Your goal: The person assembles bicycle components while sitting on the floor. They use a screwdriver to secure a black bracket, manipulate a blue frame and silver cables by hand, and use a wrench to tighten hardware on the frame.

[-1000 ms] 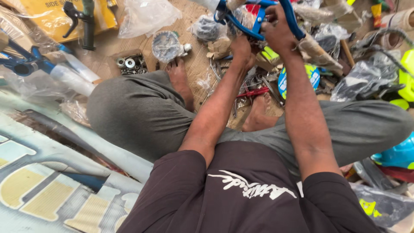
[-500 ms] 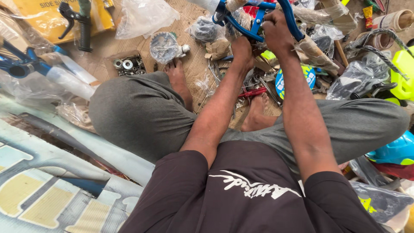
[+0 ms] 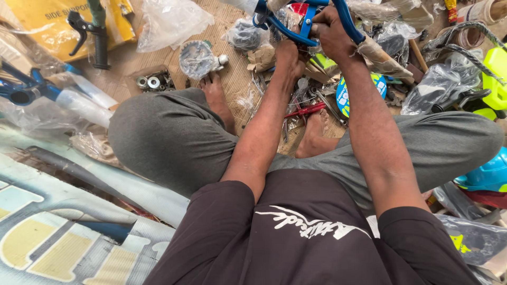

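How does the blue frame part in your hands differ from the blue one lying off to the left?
The held blue frame is bare metal, gripped up off the mat by the left hand and right hand. The blue frame on the left lies flat, untouched, its tube wrapped in white plastic. Both are glossy blue tubing.

blue bicycle frame [image 3: 296, 29], tubes curved, held upright
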